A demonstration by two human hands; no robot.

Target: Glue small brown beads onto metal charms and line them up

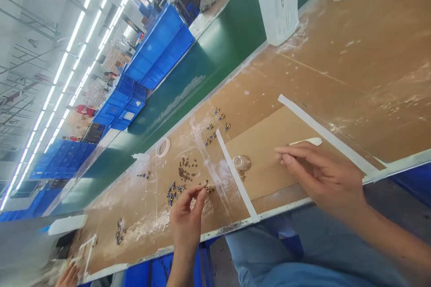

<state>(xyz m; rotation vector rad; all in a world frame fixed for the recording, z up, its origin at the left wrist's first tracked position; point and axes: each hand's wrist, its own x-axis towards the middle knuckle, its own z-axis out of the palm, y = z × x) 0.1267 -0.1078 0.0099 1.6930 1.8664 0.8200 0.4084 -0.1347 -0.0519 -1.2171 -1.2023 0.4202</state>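
My left hand [187,214] hovers over the brown worktop [336,54], its thumb and fingertips pinched on a tiny metal part near a scatter of small blue-and-brass parts [172,193] and a cluster of tiny brown beads [187,169]. My right hand [319,175] rests near the bench's front edge, fingers together and stretched out, with a small white stick [308,141] just beyond its fingertips; whether it grips the stick is unclear. A small clear dish [241,162] sits between the hands. White tape strips [235,175] frame a paler rectangle on the worktop.
A white plastic bottle [279,2] stands at the far edge beside a green conveyor belt [202,71]. A tape roll [163,146] and more small parts [217,125] lie further out. Blue crates [158,49] line the belt's far side. Another person's hand [69,276] works at bottom left.
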